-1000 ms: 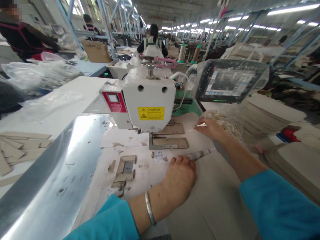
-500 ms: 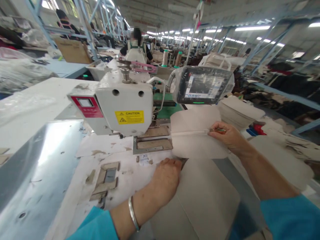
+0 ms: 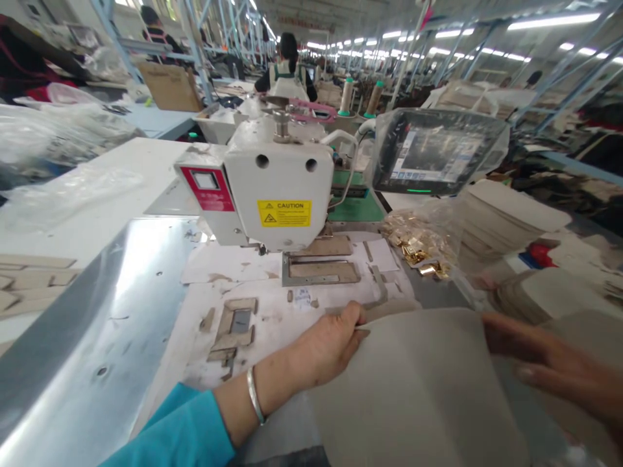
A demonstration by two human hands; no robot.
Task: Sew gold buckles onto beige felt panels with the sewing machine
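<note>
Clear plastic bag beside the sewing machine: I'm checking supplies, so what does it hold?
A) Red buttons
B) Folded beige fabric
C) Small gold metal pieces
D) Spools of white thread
C. The clear plastic bag shows a heap of small gold metal pieces through its film, just right of the sewing machine.

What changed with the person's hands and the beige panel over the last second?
The right hand has moved right, let go of the thin pale strip, and now lies open beside the large beige panel. That panel has come toward the person and off the machine plate, its top edge held by the left hand. A clear bag of gold metal parts shows again. The white sewing machine head stayed put.
</note>
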